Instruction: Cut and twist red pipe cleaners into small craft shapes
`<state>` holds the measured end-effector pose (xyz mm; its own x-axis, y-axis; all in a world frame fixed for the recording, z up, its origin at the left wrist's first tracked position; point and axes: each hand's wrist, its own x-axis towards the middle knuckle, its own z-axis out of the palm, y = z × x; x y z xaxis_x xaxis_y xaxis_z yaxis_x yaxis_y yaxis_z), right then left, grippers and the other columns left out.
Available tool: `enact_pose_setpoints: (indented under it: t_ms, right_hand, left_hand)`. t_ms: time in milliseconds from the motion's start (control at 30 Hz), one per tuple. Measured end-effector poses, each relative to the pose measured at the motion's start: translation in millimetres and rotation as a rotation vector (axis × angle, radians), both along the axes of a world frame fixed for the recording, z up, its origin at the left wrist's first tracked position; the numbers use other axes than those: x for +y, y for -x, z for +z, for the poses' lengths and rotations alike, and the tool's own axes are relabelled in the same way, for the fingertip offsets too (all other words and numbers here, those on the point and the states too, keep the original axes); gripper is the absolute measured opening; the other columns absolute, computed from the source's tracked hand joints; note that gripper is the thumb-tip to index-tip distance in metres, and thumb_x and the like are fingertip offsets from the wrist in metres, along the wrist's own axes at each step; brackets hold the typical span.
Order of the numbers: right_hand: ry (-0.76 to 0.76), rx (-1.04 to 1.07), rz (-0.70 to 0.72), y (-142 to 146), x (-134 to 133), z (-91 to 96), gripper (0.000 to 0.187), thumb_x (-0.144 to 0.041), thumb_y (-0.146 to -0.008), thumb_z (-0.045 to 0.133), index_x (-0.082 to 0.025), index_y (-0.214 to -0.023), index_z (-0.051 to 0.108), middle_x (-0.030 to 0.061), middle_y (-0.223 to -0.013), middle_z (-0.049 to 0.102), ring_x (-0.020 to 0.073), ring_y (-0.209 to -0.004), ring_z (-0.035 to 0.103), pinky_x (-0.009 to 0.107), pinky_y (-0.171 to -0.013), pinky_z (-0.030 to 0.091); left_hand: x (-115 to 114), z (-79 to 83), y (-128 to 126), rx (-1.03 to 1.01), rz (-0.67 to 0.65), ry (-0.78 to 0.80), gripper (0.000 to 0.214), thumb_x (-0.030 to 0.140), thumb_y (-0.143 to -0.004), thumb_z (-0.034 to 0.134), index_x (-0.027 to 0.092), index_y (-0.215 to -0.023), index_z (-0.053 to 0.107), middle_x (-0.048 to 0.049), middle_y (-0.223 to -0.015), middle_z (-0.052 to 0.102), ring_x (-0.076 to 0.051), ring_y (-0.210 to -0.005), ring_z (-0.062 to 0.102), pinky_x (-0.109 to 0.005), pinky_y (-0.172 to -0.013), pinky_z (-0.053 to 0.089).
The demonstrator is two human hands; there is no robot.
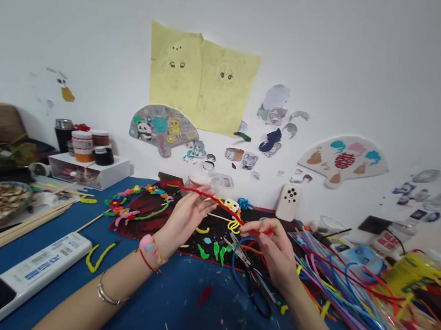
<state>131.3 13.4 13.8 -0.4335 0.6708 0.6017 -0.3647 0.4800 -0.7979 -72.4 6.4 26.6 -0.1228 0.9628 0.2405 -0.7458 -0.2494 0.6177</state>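
Observation:
A red pipe cleaner stretches between my two hands above the table. My left hand has its fingers round the left part, and a tip of it sticks out beyond them. At the other end, my right hand pinches it between thumb and fingers. Below and behind lie scissors, a blue pipe cleaner loop and several small green pieces. A small red piece rests on the blue table cover.
Bundled colourful pipe cleaners spread over the right side. On the left are a white power-strip-like box, wooden sticks and a bowl of dry slices. A flower wreath lies behind my left hand.

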Motion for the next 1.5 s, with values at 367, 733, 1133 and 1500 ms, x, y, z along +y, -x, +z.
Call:
enact_pose_setpoints:
  t_ms: [367,733,1133,1500]
  right_hand:
    - [0.067,0.110,-0.024,-16,22,1.2,0.007,-0.026,-0.082,0.054,-0.023,-0.082,0.048,0.0029,-0.087,0.066,0.0193,-0.084,0.060,0.035,-0.079,0.045]
    - [0.194,0.222,-0.030,-13,25,-1.5,0.007,-0.025,-0.081,0.056,-0.022,-0.082,0.049,0.0031,-0.085,0.066,0.0167,-0.084,0.061,0.032,-0.079,0.049]
    - [0.322,0.440,-0.236,-30,53,-5.4,0.019,-0.030,-0.072,0.068,-0.019,-0.085,0.060,-0.0001,-0.074,0.067,0.0114,-0.070,0.065,0.023,-0.069,0.055]
    - [0.280,0.442,-0.350,-70,70,2.5,0.027,-0.030,-0.071,0.069,-0.019,-0.095,0.060,0.0004,-0.072,0.069,0.0076,-0.057,0.062,0.016,-0.057,0.052]
  left_hand:
    - [1,2.4,14,0.075,0.067,-0.074,0.033,0.008,-0.077,0.044,0.013,-0.109,0.049,-0.0109,-0.103,0.061,-0.019,-0.094,0.060,-0.037,-0.095,0.040]
    - [23,-14.4,24,0.099,0.276,-0.132,0.014,0.021,-0.085,0.047,0.015,-0.096,0.054,-0.0031,-0.078,0.063,-0.013,-0.078,0.063,-0.031,-0.083,0.046]
    - [31,-28.1,41,0.570,0.338,0.075,0.028,0.038,-0.071,0.065,0.011,-0.078,0.066,-0.0029,-0.066,0.067,-0.011,-0.056,0.060,-0.022,-0.062,0.049]
    - [15,-34.7,27,0.944,-0.407,0.229,0.029,0.022,-0.064,0.071,0.012,-0.091,0.069,-0.0118,-0.078,0.071,-0.018,-0.065,0.067,-0.028,-0.066,0.054]
